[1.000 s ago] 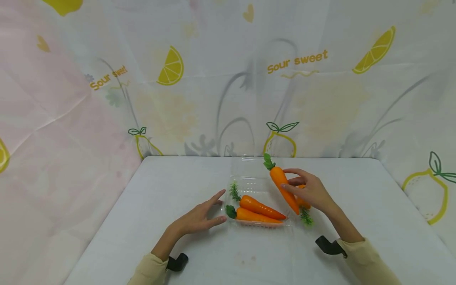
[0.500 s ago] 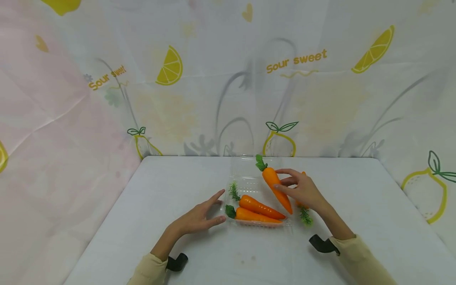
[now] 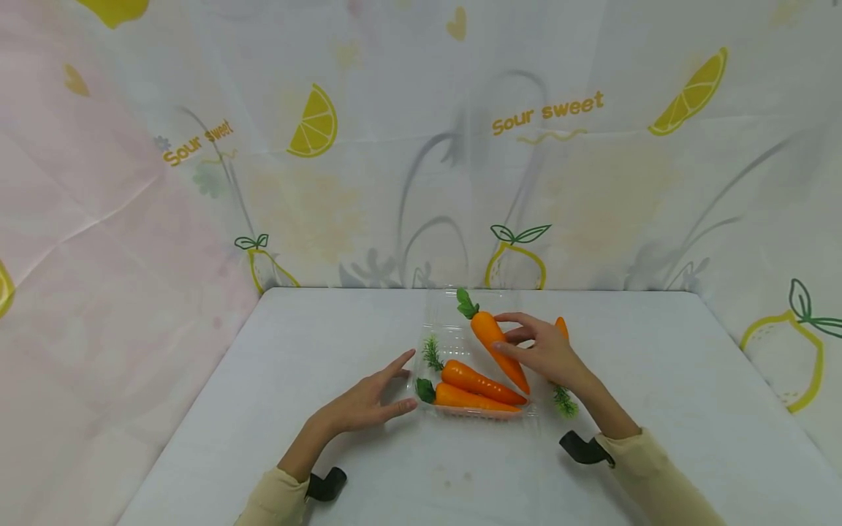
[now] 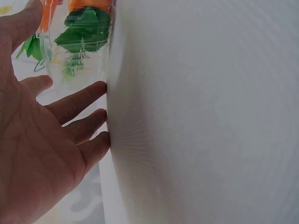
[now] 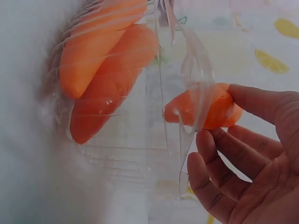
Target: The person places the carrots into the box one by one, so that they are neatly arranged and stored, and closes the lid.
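My right hand (image 3: 544, 352) pinches an orange carrot (image 3: 493, 340) with a leafy green top, tilted over the right part of a clear plastic box (image 3: 454, 337). In the right wrist view, thumb and fingers hold this carrot (image 5: 219, 109) just above the box's rim. Two more carrots lie side by side in the box: one (image 3: 476, 380) with feathery greens, the other (image 3: 470, 398) with a leafy top along the front wall. At the box's left side, my left hand (image 3: 362, 402) has its fingers spread; the left wrist view shows its palm (image 4: 37, 154) holding nothing.
Another carrot (image 3: 562, 327) with feathery greens lies on the white table (image 3: 316, 329) right of the box, partly hidden behind my right hand. The box's clear lid (image 3: 447, 303) lies folded back toward the printed cloth backdrop (image 3: 395, 183).
My right hand has carried the carrot leftward, from the box's right edge to over its inside. More of the carrot on the table shows behind it. The left hand stays put.
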